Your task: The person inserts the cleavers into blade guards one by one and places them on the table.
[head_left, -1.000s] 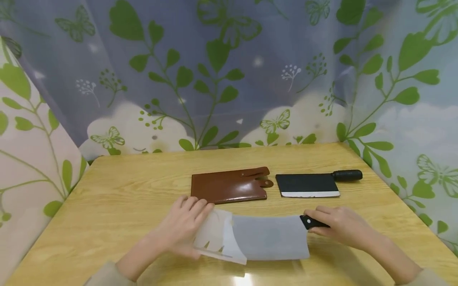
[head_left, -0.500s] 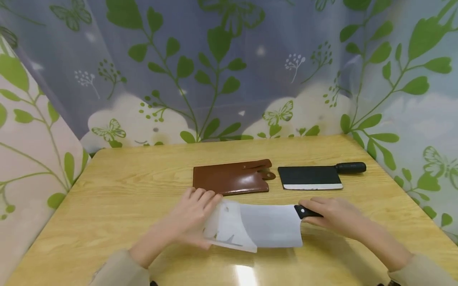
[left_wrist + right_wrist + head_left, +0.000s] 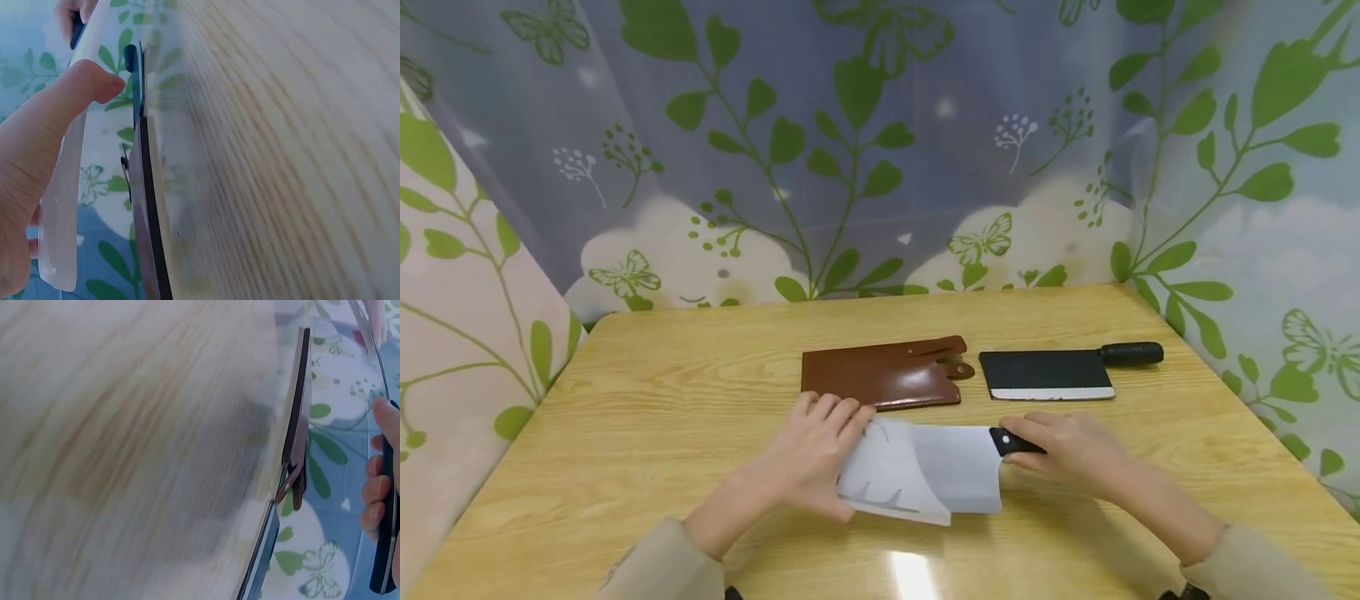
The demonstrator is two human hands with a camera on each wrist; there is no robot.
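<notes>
Grips, two, both bare hands. Right grip (image 3: 1071, 450): fingers and thumb wrapped around the black handle (image 3: 1018, 442) of a silver cleaver (image 3: 966, 469). Left grip (image 3: 815, 452): thumb and fingers clasping the left end of a white blade guard (image 3: 895, 471).

Nearest, above the counter (image 3: 655, 383) and roughly midway between its left and right edges:
- Silver cleaver, one. Blade partly inside the guard, bare next to the handle. Judged stiff and blade-heavy; best held by the handle, close behind the blade.
- White blade guard, one. Translucent, grey marks on its face. Probably light, thin and smooth, so a little slippery; best taken across both long sides at the left end, away from the open mouth.

Beyond, flat on the counter, toward its far edge:
- Brown sheath (image 3: 880, 372), one. Strap and studded tab at its right end; glossy, likely leather, flexible, sturdy.
- Black cleaver (image 3: 1047, 372), one. Just right of the sheath; handle toward the counter's right edge, pale cutting edge toward the near side. Likely heavy; lift by the handle.

Farthest, behind the far edge: leaf-and-butterfly curtain (image 3: 925, 200).

Tally: cleavers, two; covers, two.
</notes>
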